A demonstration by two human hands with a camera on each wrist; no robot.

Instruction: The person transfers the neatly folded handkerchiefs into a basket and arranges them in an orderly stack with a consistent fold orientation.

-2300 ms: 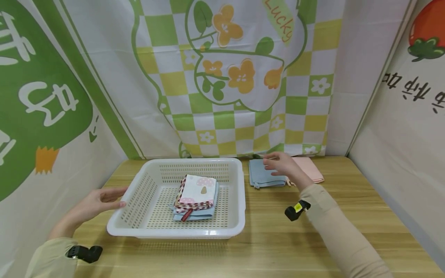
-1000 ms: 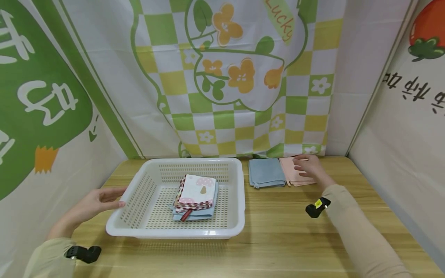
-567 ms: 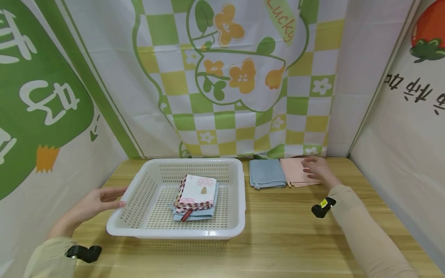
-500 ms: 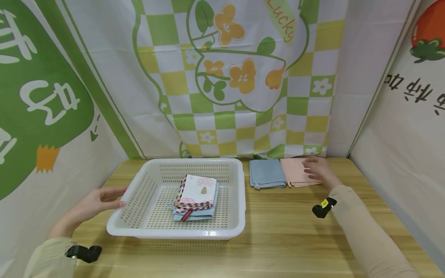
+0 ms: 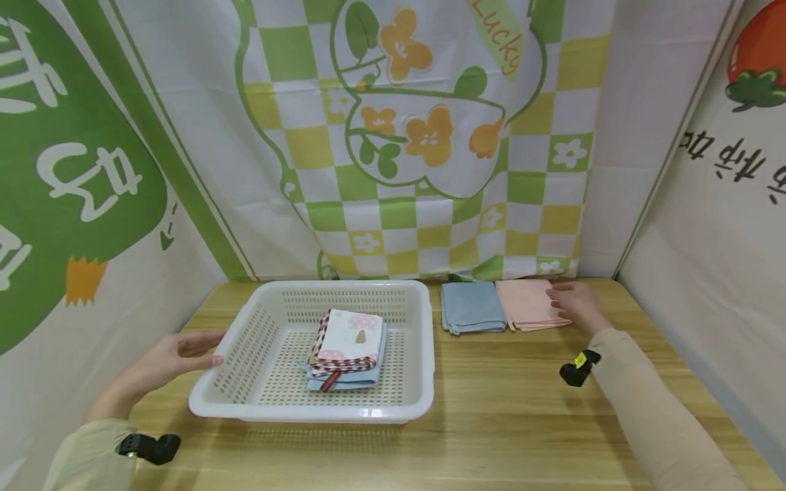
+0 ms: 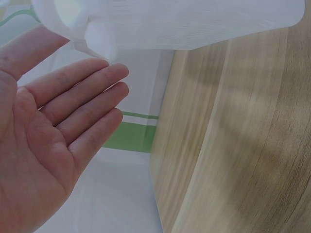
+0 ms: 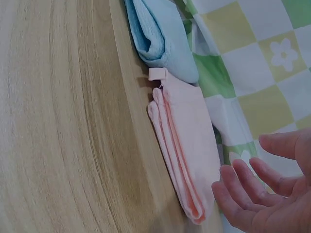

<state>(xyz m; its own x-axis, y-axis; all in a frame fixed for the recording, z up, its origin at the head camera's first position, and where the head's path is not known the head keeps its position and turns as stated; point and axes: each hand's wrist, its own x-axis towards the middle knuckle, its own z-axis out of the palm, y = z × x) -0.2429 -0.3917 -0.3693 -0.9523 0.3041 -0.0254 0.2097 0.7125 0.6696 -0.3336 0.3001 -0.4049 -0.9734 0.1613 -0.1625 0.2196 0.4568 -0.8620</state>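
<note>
My left hand point(image 5: 156, 361) is at the left side of a white slotted plastic basket point(image 5: 310, 412). Its fingers are straight, with the thumb by the rim, as the left wrist view also shows; firm contact is hard to tell. In the basket lies a stack of folded cloths: a white one with pink prints point(image 5: 348, 334) and a checked edge, above a light blue one point(image 5: 359, 383). My right hand point(image 5: 577, 305), its fingers loosely bent and holding nothing, is at the right end of a folded pink towel point(image 5: 525, 303). Left of that towel lies a folded blue towel point(image 5: 473, 305).
The wooden table point(image 5: 491, 409) extends in front of the towels and the basket. A green-and-yellow checked curtain point(image 5: 424, 225) hangs behind its back edge. Printed side panels stand at left and right.
My right hand has moved right, from over the blue towel across the pink towel to its right end, uncovering both. The pink towel now lies against the blue one. My left hand stays put.
</note>
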